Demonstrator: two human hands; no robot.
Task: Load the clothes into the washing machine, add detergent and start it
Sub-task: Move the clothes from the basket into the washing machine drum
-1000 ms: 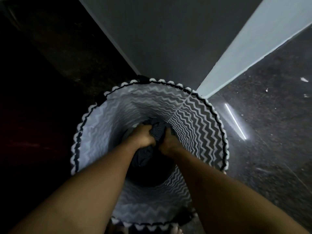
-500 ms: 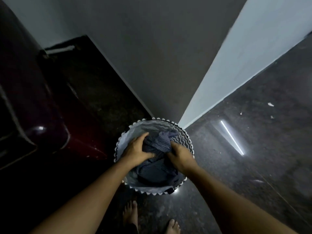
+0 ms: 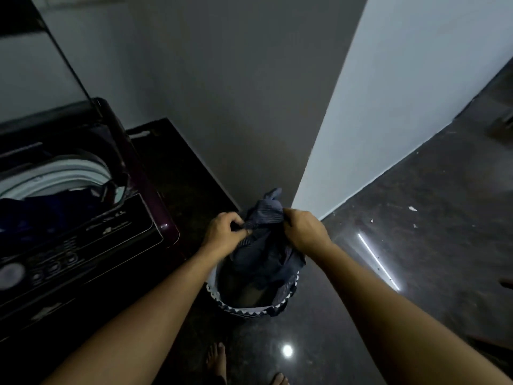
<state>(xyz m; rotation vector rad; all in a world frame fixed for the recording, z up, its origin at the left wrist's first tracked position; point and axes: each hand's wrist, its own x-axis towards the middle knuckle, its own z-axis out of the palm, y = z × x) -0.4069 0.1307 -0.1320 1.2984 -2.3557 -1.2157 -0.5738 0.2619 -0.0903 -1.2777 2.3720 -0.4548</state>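
Striped cloth looks soft, light, floppy, so prob. best taken by bunched fistfuls near the top. Left hand & right hand both clutch its upper folds. The rest droops below the fists over the basket. Washer stands open to the left w/ clothes inside.

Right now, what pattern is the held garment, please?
Dark blue garment with fine pale stripes; head view.

Pale wall above dark glossy floor with white scraps
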